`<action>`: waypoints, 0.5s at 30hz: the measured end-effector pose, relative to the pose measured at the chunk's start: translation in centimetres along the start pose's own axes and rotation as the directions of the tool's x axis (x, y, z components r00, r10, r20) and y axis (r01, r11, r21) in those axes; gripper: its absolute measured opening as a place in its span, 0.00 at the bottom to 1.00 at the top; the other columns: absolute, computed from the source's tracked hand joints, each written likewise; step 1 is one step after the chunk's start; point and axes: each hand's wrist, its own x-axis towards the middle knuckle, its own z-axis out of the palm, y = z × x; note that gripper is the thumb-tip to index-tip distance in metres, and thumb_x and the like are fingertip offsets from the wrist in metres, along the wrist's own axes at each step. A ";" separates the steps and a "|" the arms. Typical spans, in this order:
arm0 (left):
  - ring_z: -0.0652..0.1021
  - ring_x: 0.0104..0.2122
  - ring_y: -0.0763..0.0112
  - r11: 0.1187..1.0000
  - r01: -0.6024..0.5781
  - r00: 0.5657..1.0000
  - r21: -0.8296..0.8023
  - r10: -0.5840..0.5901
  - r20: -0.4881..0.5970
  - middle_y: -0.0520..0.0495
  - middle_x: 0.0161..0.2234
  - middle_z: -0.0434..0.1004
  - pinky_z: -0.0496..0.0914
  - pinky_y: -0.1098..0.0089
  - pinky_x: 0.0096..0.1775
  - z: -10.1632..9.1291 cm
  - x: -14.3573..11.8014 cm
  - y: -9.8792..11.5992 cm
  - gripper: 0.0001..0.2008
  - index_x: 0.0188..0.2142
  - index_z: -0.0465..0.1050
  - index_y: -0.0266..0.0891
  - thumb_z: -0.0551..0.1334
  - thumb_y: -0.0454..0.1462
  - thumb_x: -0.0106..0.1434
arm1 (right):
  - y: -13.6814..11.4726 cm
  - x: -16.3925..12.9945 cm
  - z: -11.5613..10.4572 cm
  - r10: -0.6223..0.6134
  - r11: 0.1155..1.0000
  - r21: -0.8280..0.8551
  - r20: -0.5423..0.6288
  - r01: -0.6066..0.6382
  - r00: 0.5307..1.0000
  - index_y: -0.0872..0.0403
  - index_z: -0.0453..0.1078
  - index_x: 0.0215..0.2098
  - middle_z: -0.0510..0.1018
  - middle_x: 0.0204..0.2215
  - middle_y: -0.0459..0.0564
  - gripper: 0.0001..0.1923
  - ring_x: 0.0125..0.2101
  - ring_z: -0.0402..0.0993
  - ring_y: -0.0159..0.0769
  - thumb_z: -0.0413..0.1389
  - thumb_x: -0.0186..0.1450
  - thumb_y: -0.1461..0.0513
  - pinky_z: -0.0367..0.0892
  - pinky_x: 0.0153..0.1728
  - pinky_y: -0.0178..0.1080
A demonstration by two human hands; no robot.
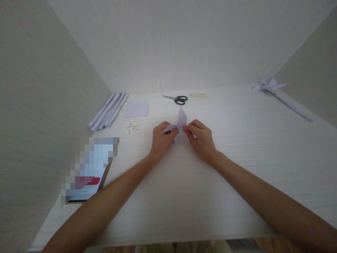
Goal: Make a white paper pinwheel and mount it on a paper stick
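Observation:
A small pale lilac folded paper piece (pixel 180 121) sits between both hands at the middle of the white table (pixel 237 158). My left hand (pixel 162 137) pinches its left flap with thumb and fingers. My right hand (pixel 201 138) pinches the paper's centre from the right. One flap stands up above the fingers, another points left. The lower part of the paper is hidden behind the fingers.
Black-handled scissors (pixel 177 98) lie behind the hands. A flat lilac paper square (pixel 137 109), several rolled paper tubes (pixel 108 109) and small pale bits (pixel 132 125) lie at the left. A blurred booklet (pixel 89 168) rests at the near left. A finished paper pinwheel on a rolled stick (pixel 279 92) lies far right.

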 end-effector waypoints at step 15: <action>0.65 0.21 0.79 0.993 -0.079 0.996 0.085 0.075 0.050 0.54 0.20 0.63 0.58 0.75 0.24 -0.2 -0.1 0.0 0.08 0.16 0.67 0.35 0.58 0.33 0.49 | -0.2 0.2 -0.1 0.055 0.998 -0.004 0.059 -0.055 0.997 0.58 0.68 0.26 0.67 0.24 0.50 0.08 0.26 0.64 0.33 0.48 0.60 0.66 0.61 0.28 0.35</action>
